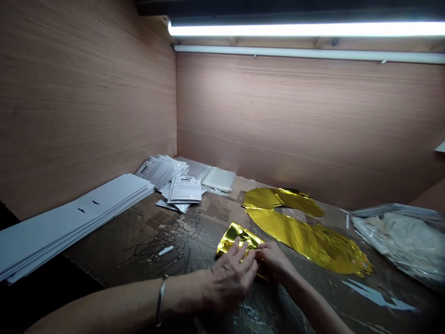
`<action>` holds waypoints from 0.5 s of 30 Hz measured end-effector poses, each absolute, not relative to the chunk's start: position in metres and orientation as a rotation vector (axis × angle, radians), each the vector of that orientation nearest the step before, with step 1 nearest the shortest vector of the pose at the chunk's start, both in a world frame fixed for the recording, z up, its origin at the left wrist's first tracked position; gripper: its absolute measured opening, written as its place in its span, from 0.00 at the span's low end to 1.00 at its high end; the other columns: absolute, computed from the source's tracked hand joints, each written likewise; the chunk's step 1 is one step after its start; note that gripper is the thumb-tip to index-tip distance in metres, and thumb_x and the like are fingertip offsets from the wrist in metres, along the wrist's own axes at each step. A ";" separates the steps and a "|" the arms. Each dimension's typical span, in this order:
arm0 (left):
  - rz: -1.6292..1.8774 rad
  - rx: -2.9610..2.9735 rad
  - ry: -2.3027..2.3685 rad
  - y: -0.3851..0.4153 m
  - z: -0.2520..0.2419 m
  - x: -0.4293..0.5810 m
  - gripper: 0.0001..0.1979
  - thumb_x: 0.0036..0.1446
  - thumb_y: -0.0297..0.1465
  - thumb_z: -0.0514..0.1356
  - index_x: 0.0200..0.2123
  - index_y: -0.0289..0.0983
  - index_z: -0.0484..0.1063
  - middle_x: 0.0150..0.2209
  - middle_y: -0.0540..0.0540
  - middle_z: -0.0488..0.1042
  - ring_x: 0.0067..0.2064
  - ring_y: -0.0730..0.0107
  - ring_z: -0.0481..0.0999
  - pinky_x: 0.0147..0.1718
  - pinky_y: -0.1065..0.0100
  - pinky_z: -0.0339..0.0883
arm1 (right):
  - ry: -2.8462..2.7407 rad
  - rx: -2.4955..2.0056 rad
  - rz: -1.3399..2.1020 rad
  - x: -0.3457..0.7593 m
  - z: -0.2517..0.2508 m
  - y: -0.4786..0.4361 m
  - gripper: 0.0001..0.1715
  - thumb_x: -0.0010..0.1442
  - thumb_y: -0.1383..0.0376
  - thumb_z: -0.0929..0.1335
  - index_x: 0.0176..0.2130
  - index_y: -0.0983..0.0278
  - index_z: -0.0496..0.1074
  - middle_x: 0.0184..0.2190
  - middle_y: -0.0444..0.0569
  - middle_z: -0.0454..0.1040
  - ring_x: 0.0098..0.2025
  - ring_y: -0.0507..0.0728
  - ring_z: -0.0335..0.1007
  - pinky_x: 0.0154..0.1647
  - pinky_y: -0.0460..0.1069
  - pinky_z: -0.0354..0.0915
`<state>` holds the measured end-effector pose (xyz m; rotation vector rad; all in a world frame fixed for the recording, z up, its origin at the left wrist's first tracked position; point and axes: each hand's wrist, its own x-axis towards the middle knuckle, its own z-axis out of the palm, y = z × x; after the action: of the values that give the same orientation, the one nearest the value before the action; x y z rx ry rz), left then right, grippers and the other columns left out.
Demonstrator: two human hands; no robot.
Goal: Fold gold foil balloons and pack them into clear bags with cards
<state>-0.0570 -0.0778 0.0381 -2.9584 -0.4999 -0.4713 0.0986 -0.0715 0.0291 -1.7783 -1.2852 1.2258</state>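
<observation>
A folded piece of shiny gold foil (235,231), which looks like a flat foil balloon, lies on the worktable in front of me. My left hand (231,273), with a silver bangle at the wrist, rests over it with fingers stretched out and slightly apart. Pinched around the foil's right side is my right hand (273,260), its fingertips close to my left fingers. Both hands cover much of the lower part of the foil. Just beyond them, flat gold foil balloons (288,227) are spread in a curved shape.
White card strips (79,208) are stacked at the left. Printed packets (186,189) and clear plastic sleeves (219,178) lie at the back. Thin dark strings (174,243) spread over the worktable (139,227). Plastic bags (406,236) sit at the right, near a white scrap (378,295).
</observation>
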 end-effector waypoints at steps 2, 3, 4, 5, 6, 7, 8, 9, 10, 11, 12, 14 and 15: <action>-0.343 -2.770 -0.497 -0.095 0.034 -0.048 0.23 0.48 0.26 0.47 0.48 0.18 0.53 0.46 0.25 0.60 0.48 0.49 0.59 0.43 0.50 0.51 | -1.250 -1.797 1.230 0.097 0.029 -0.072 0.14 0.37 0.66 0.66 0.11 0.64 0.56 0.07 0.38 0.55 0.11 0.47 0.52 0.12 0.43 0.51; -0.300 -2.716 -0.526 -0.098 0.032 -0.044 0.23 0.47 0.25 0.46 0.46 0.17 0.55 0.43 0.24 0.62 0.45 0.49 0.62 0.40 0.50 0.53 | -1.231 -1.809 1.236 0.096 0.030 -0.073 0.14 0.38 0.65 0.66 0.11 0.64 0.56 0.07 0.38 0.55 0.11 0.46 0.52 0.12 0.43 0.51; -0.265 -2.690 -0.556 -0.097 0.029 -0.040 0.21 0.46 0.24 0.47 0.44 0.17 0.57 0.40 0.24 0.64 0.42 0.50 0.64 0.38 0.51 0.55 | -1.222 -1.819 1.238 0.098 0.031 -0.074 0.15 0.39 0.64 0.66 0.11 0.64 0.56 0.07 0.38 0.55 0.11 0.46 0.52 0.12 0.43 0.52; -0.236 -2.692 -0.574 -0.094 0.026 -0.038 0.19 0.45 0.24 0.47 0.41 0.18 0.59 0.37 0.26 0.66 0.39 0.52 0.66 0.36 0.53 0.57 | -1.218 -1.826 1.243 0.100 0.033 -0.076 0.15 0.41 0.62 0.65 0.12 0.64 0.57 0.07 0.39 0.56 0.11 0.47 0.52 0.11 0.43 0.53; -0.216 -2.721 -0.581 -0.089 0.023 -0.038 0.16 0.45 0.23 0.47 0.38 0.20 0.61 0.34 0.29 0.67 0.37 0.54 0.67 0.34 0.55 0.58 | -1.203 -1.834 1.253 0.105 0.035 -0.079 0.15 0.43 0.60 0.64 0.13 0.65 0.59 0.09 0.41 0.58 0.12 0.48 0.54 0.12 0.44 0.54; -0.215 -2.776 -0.571 -0.082 0.021 -0.040 0.13 0.45 0.23 0.47 0.35 0.24 0.63 0.32 0.33 0.68 0.35 0.57 0.67 0.33 0.58 0.59 | -1.208 -1.839 1.222 0.112 0.037 -0.083 0.14 0.45 0.60 0.63 0.16 0.66 0.62 0.11 0.43 0.62 0.13 0.49 0.57 0.13 0.45 0.57; -0.234 -2.848 -0.552 -0.074 0.020 -0.043 0.11 0.45 0.24 0.48 0.33 0.27 0.63 0.30 0.37 0.68 0.34 0.60 0.67 0.33 0.60 0.59 | -1.263 -1.835 1.129 0.120 0.039 -0.088 0.13 0.47 0.60 0.61 0.21 0.67 0.65 0.16 0.46 0.66 0.17 0.51 0.62 0.16 0.46 0.60; -0.270 -2.928 -0.518 -0.067 0.019 -0.047 0.08 0.45 0.24 0.48 0.31 0.29 0.63 0.29 0.40 0.68 0.33 0.63 0.67 0.33 0.63 0.59 | -1.385 -1.810 0.976 0.129 0.040 -0.093 0.12 0.49 0.61 0.61 0.27 0.67 0.68 0.23 0.50 0.70 0.24 0.54 0.66 0.22 0.49 0.64; -0.314 -3.009 -0.468 -0.060 0.019 -0.053 0.06 0.46 0.24 0.48 0.29 0.31 0.63 0.29 0.42 0.68 0.33 0.66 0.66 0.35 0.65 0.59 | -1.572 -1.753 0.788 0.137 0.041 -0.098 0.13 0.50 0.63 0.60 0.34 0.66 0.68 0.32 0.53 0.71 0.32 0.56 0.67 0.30 0.51 0.65; -0.357 -3.083 -0.403 -0.054 0.019 -0.059 0.05 0.46 0.23 0.49 0.28 0.33 0.62 0.29 0.44 0.68 0.34 0.68 0.66 0.37 0.66 0.58 | -1.806 -1.662 0.592 0.145 0.042 -0.103 0.15 0.51 0.65 0.60 0.40 0.64 0.66 0.41 0.53 0.68 0.42 0.58 0.64 0.39 0.54 0.62; -0.393 -3.144 -0.331 -0.049 0.019 -0.064 0.05 0.46 0.23 0.49 0.28 0.34 0.62 0.29 0.46 0.68 0.35 0.70 0.66 0.40 0.67 0.56 | -2.053 -1.544 0.416 0.151 0.042 -0.108 0.18 0.52 0.67 0.60 0.44 0.61 0.64 0.47 0.52 0.63 0.48 0.58 0.57 0.46 0.55 0.58; -0.431 -3.220 -0.207 -0.041 0.021 -0.074 0.05 0.46 0.21 0.49 0.27 0.35 0.62 0.30 0.47 0.69 0.36 0.71 0.65 0.44 0.67 0.52 | -2.457 -1.294 0.218 0.156 0.041 -0.117 0.21 0.55 0.68 0.58 0.49 0.56 0.59 0.52 0.47 0.56 0.55 0.57 0.45 0.51 0.56 0.51; -0.438 -3.246 -0.171 -0.039 0.021 -0.077 0.06 0.46 0.21 0.49 0.27 0.35 0.62 0.31 0.47 0.69 0.37 0.72 0.65 0.45 0.67 0.51 | -2.584 -1.193 0.177 0.154 0.041 -0.119 0.21 0.56 0.69 0.57 0.50 0.55 0.57 0.53 0.45 0.56 0.56 0.56 0.43 0.52 0.56 0.50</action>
<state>-0.0774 -0.0391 0.0213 -3.2461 -0.1712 -0.4378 0.1539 -0.1195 0.0409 -1.1933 -2.5841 0.1767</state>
